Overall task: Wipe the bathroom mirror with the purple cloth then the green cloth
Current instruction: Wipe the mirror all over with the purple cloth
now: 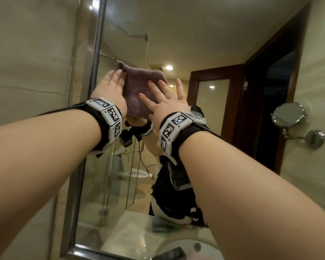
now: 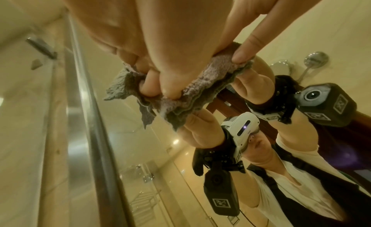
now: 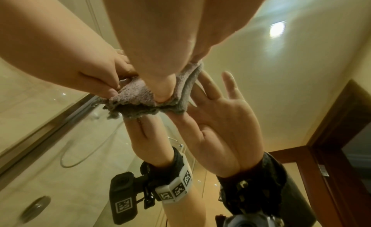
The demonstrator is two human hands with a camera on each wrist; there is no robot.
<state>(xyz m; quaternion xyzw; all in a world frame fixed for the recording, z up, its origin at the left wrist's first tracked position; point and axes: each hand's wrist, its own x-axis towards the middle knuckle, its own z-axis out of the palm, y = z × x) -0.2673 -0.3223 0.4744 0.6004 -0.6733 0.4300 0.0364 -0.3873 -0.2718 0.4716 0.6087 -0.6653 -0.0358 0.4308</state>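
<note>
At the far left we see the metal frame [image 1: 97, 53] of the bathroom mirror [image 1: 120, 184], just left of our left fingers. Our left hand [image 1: 111, 87] lies against the glass with its fingers [image 1: 118, 74] straight in the head view, covering the left edge of the purple cloth [image 1: 139, 87]; the left wrist view shows the thumb [image 2: 243, 54] and fingertips pressing into the bunched purple cloth [image 2: 190, 93], so this hand grips it against the mirror. The cloth sits between the two hands, high on the glass, flattened and folded into layers. To its right our right hand [image 1: 167, 104] is spread, fingers [image 1: 162, 87] straight, palm pressing the cloth's right and lower part; the little finger reaches past the cloth onto bare glass. In the right wrist view the right hand [image 3: 160, 55] pushes a fingertip into the purple cloth [image 3: 140, 93], with the left hand [image 3: 90, 74] pinching beside it. Below the fingers, the reflection shows a green cloth [image 1: 159, 224] lying on the table [image 1: 131, 233] beside the sink [image 1: 188, 248]. Well right of the fingers, a round shaving mirror [image 1: 288, 114] stands out from the wall on its arm.
</note>
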